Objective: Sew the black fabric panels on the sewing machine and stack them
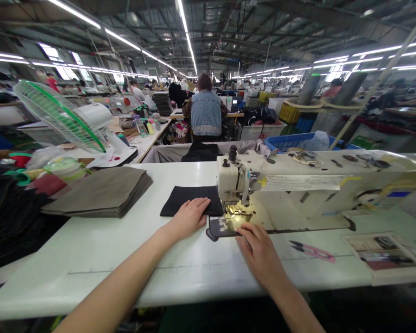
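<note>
A folded black fabric piece (183,200) lies flat on the sewing table, its right end against the head of the white sewing machine (280,203). My left hand (191,213) rests palm down on the near right part of this fabric, fingers stretched out. On the front edge of the lit metal needle plate area (236,223) are the fingertips of my right hand (258,252). Its fingers are slightly bent and apart, with nothing seen in them. Pink-handled thread snips (314,251) lie on the table to the right of that hand.
Left on the table is a stack of grey-brown fabric pieces (104,192), beside dark cloth (12,222). A green-rimmed fan (64,115) stands behind it. At right sits a small tool tray (384,273). A person (205,111) sits ahead, beyond a cloth-lined bin (162,153).
</note>
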### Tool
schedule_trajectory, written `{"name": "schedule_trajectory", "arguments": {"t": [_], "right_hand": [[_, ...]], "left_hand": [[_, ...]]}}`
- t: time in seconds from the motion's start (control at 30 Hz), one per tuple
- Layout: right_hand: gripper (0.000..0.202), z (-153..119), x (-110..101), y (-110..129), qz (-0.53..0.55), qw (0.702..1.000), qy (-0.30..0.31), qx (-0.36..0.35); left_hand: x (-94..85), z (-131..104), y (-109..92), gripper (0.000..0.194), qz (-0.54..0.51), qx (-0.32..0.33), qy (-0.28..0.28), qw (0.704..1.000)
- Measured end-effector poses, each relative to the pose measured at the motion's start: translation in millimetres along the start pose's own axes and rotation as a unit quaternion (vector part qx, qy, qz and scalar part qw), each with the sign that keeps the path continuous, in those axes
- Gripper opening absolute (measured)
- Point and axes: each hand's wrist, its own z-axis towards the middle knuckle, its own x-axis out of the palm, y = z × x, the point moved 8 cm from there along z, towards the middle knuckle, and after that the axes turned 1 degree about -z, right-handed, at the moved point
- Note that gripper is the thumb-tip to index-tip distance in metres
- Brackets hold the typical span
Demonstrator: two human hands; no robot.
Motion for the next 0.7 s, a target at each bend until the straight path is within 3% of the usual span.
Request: {"name": "schedule_trajectory", "arguments": {"t": [0.17, 0.27, 0.37, 0.4, 0.43, 0.47, 0.53, 0.57, 0.63, 0.7], "right_hand": [[0.022, 1, 0, -1, 0.007, 1.0, 0.003, 0.0], [0.022, 1, 1, -1, 0.008, 1.0, 0.0, -0.003], [0.021, 1, 2, -1, 0.006, 1.0, 0.004, -0.002], [0.021, 1, 2, -1, 0.004, 1.0, 0.006, -0.001], [0.021, 1, 2, -1, 0.002, 1.0, 0.007, 0.0], [0.022, 2, 1, -1, -0.001, 1.0, 0.01, 0.001], [0.023, 6, -1, 0, -0.01, 1.0, 0.012, 0.005], [0.024, 8, -4, 2, -0.016, 1.0, 0.009, 0.009], [0.026, 15, -9, 9, -0.026, 1.0, -0.006, 0.014], [0.026, 22, -10, 25, -0.012, 1.0, -0.026, 0.01]], "left_hand": [[-34.4, -7, 23, 0.029, -0.143, -0.073, -0.134, 0.978], [-55.7, -14, 47, 0.041, -0.183, -0.146, -0.24, 0.942], [-72.4, -39, 71, 0.053, -0.215, -0.216, -0.387, 0.87], [-73.3, -46, 73, 0.06, -0.2, -0.22, -0.407, 0.864], [-71.3, -49, 70, 0.068, -0.168, -0.206, -0.397, 0.879], [-65.5, -48, 61, 0.073, -0.125, -0.171, -0.352, 0.912], [-44.4, -46, 35, 0.074, -0.052, -0.072, -0.213, 0.973], [-33.6, -47, 20, 0.071, -0.027, -0.027, -0.144, 0.989], [-21.7, -54, -3, 0.063, 0.008, 0.018, -0.051, 0.999], [-21.1, -60, -18, 0.051, 0.035, 0.017, -0.011, 0.999]]}}
